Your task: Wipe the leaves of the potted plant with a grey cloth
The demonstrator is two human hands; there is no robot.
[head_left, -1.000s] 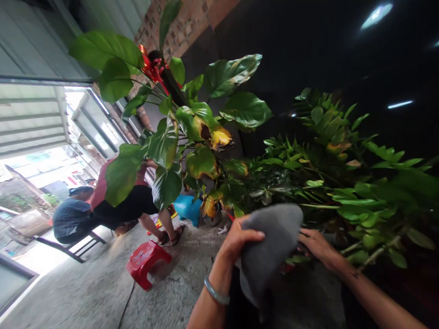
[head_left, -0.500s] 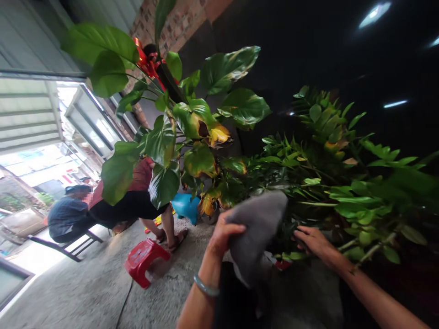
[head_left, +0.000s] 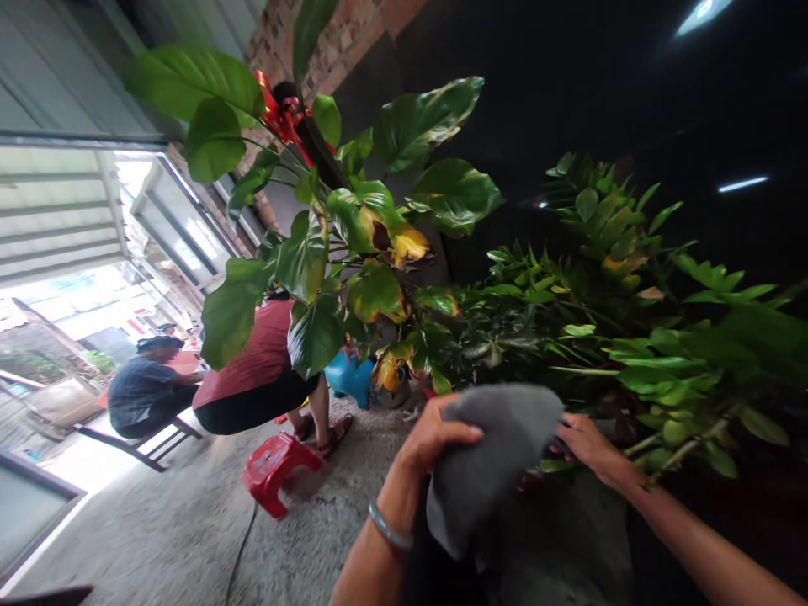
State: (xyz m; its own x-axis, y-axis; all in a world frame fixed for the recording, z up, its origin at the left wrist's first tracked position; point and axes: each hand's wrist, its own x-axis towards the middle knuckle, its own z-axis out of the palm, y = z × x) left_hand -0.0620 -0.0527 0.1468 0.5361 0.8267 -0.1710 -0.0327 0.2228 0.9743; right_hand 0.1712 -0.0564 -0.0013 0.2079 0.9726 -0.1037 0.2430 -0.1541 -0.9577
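Observation:
A grey cloth [head_left: 498,459] hangs in my left hand [head_left: 437,431], which grips it at its upper left with the thumb on top. A pale bangle circles that wrist. At the cloth's right edge is my right hand [head_left: 590,442], its fingers curled together; the cloth and shadow hide what they hold, if anything. Low green foliage [head_left: 669,370] of a leafy plant spreads behind and beside my right hand. Left of it rises a big-leaved potted plant [head_left: 372,290], some leaves yellowed and browned, with a red ribbon [head_left: 278,109] near its top.
A red plastic stool [head_left: 281,471] stands on the concrete floor [head_left: 170,530], a cord beside it. Behind it a person in a red top [head_left: 258,362] bends low near a blue stool [head_left: 350,379]. Farther left a person in blue [head_left: 145,387] sits on a bench. A dark glossy wall [head_left: 568,76] backs the plants.
My left hand has moved the cloth slightly right and down, and its corner now meets my right hand. My right hand has shifted slightly right. The person in red has become more visible.

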